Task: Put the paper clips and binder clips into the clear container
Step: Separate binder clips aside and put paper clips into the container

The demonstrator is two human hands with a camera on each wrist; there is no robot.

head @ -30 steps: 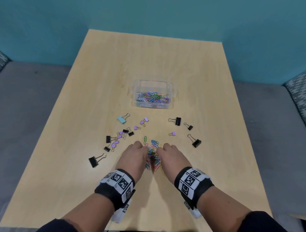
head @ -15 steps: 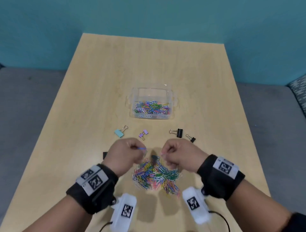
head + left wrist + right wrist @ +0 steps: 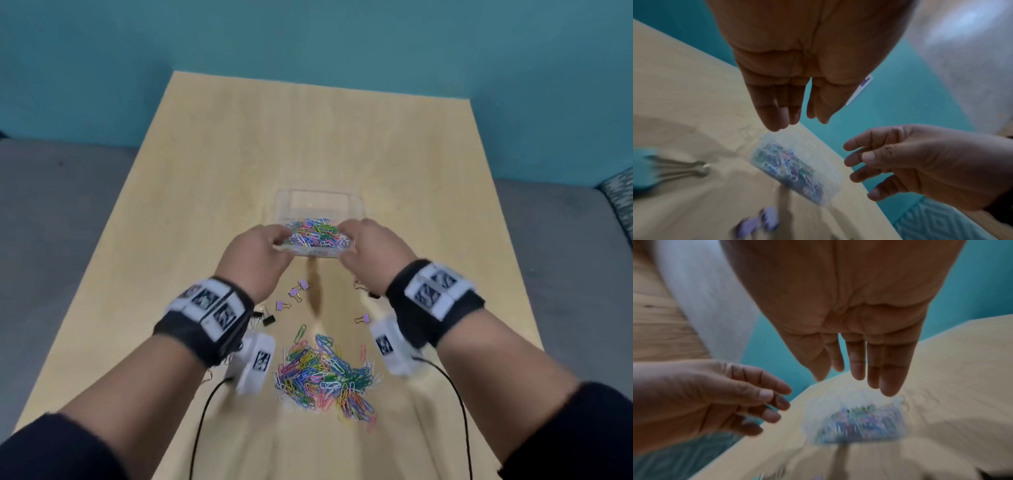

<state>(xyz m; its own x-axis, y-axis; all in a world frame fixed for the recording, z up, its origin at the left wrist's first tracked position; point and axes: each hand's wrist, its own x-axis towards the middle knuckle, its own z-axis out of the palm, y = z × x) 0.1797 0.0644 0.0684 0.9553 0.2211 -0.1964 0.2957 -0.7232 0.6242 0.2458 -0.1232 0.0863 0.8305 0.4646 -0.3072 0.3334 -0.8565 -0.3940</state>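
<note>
The clear container (image 3: 318, 202) stands mid-table with coloured paper clips in its near half. My left hand (image 3: 270, 246) and right hand (image 3: 356, 243) hover over its near corners, one on each side. The wrist views show straight, spread fingers on the left hand (image 3: 795, 120) and the right hand (image 3: 855, 378), with nothing in them, above the blurred container (image 3: 793, 170) (image 3: 859, 421). A big pile of paper clips (image 3: 325, 377) lies near me between my forearms. Purple binder clips (image 3: 296, 293) and a black binder clip (image 3: 269, 320) lie between pile and container.
A teal binder clip (image 3: 641, 172) lies left of the container. More binder clips are partly hidden under my wrists. Black cables (image 3: 205, 411) trail from the wrist cameras across the table's near edge. Grey upholstery flanks the table; a teal wall stands behind.
Both hands lifted from the paper clip pile and moved forward to the container. Their fingers, closed in pinches half a second ago, are now spread.
</note>
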